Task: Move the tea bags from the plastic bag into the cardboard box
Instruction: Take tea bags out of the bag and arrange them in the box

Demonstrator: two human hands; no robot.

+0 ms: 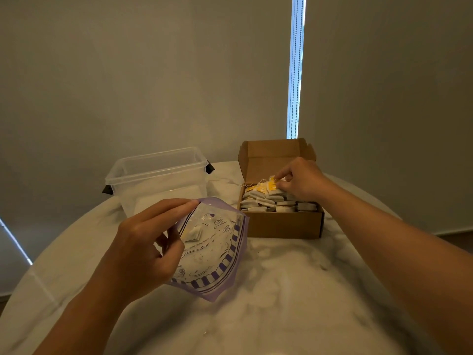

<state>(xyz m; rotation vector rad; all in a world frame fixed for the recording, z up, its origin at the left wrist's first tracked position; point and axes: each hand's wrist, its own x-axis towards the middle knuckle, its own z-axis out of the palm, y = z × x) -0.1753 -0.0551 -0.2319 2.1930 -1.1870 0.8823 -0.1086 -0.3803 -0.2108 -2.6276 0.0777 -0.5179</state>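
Note:
My left hand holds the purple-edged clear plastic bag up off the table by its open rim. One tea bag shows inside it, near my fingers. The open cardboard box stands at the right of the table, packed with several grey tea bags with yellow tags. My right hand reaches into the box from the right and pinches a yellow-tagged tea bag on top of the pile.
A clear plastic tub with black clips stands at the back left, beside the box. Everything rests on a round white marble table. Closed blinds hang behind it.

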